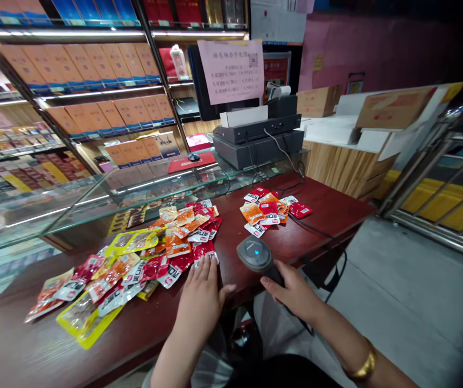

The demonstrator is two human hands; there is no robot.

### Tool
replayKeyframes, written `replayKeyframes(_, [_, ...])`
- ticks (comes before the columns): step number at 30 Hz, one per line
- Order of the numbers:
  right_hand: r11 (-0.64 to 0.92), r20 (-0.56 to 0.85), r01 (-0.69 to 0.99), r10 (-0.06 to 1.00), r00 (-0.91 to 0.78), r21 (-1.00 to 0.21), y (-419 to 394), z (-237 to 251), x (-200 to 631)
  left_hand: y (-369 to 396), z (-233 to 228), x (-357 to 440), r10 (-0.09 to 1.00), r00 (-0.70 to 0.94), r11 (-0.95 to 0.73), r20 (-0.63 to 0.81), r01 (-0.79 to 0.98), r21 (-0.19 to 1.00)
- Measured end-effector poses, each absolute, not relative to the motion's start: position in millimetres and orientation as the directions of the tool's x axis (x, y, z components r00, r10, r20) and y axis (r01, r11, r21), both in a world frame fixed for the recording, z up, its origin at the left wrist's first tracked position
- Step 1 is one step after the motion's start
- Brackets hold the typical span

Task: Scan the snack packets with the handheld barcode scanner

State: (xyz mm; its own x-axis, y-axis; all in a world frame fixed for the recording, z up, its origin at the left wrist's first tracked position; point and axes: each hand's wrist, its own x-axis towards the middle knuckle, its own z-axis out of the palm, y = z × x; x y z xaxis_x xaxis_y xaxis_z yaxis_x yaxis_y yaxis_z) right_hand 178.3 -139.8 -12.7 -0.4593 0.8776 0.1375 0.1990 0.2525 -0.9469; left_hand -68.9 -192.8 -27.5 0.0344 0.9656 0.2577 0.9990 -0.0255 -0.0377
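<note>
My right hand (296,293) is wrapped round the handle of a grey barcode scanner (254,253), which shows a lit blue spot on its head. Its black cable runs off to the right. Fingers stretched out, my left hand (202,293) lies at the near edge of a big heap of snack packets (151,264), its fingertips on a red and white packet (204,251). The heap mixes red, orange, white and yellow-edged packets. A smaller pile of red and orange packets (269,210) sits beyond the scanner.
The dark red wooden counter (231,199) meets a glass display case (122,194). Behind stand a black cash drawer (255,148), a monitor with a pink paper sign (231,70) and shelves of orange boxes (114,116). A metal railing (449,178) and cartons (393,108) are at right.
</note>
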Motion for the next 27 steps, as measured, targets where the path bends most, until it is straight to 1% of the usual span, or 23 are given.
replayKeyframes(3, [0.262, 0.142, 0.195, 0.868, -0.475, -0.945, -141.7, -13.7, 176.7, -212.3, -18.6, -66.2, 0.957, 0.053, -0.07, 0.286, 0.996, 0.051])
replayKeyframes(5, [0.264, 0.143, 0.194, 0.865, -0.48, -0.945, -142.9, -15.1, 175.0, -218.0, -10.0, -65.5, 0.943, -0.038, 0.005, 0.33, 0.995, 0.099])
replayKeyframes(7, [0.261, 0.139, 0.196, 0.866, -0.481, -0.945, -144.5, -16.2, 172.5, -216.2, -2.5, -65.3, 0.912, -0.182, 0.164, 0.368, 0.983, 0.081])
replayKeyframes(9, [0.262, 0.138, 0.198, 0.864, -0.484, -0.945, -146.5, -16.4, 169.8, -209.2, 2.0, -64.8, 0.886, -0.278, 0.295, 0.372, 0.955, 0.012])
replayKeyframes(10, [0.264, 0.139, 0.199, 0.863, -0.486, -0.944, -147.6, -16.3, 168.7, -204.8, 3.2, -64.3, 0.885, -0.296, 0.325, 0.359, 0.946, -0.023])
replayKeyframes(12, [0.271, 0.142, 0.201, 0.86, -0.491, -0.941, -149.3, -15.6, 167.6, -196.1, 4.6, -63.1, 0.902, -0.293, 0.327, 0.317, 0.943, -0.06])
replayKeyframes(15, [0.278, 0.148, 0.204, 0.859, -0.491, -0.939, -150.0, -14.5, 168.6, -185.1, 6.3, -62.0, 0.923, -0.285, 0.306, 0.259, 0.951, -0.042])
replayKeyframes(17, [0.285, 0.156, 0.2, 0.858, -0.49, -0.938, -148.8, -13.7, 170.2, -179.7, 6.9, -62.5, 0.924, -0.317, 0.318, 0.212, 0.948, 0.032])
replayKeyframes(20, [0.305, 0.186, 0.173, 0.851, -0.491, -0.937, -145.2, -10.8, 171.8, -173.6, 4.6, -64.1, 0.914, -0.382, 0.343, 0.136, 0.907, 0.246])
replayKeyframes(22, [0.324, 0.214, 0.148, 0.843, -0.493, -0.934, -142.6, -6.7, 171.9, -170.3, 1.5, -64.5, 0.908, -0.399, 0.331, 0.126, 0.869, 0.367])
replayKeyframes(24, [0.34, 0.232, 0.141, 0.838, -0.493, -0.93, -140.5, -1.2, 171.4, -167.2, -1.0, -63.7, 0.906, -0.399, 0.309, 0.142, 0.851, 0.425])
replayKeyframes(27, [0.359, 0.242, 0.153, 0.832, -0.498, -0.921, -138.3, 6.5, 170.1, -163.0, -1.6, -60.8, 0.909, -0.394, 0.298, 0.136, 0.842, 0.45])
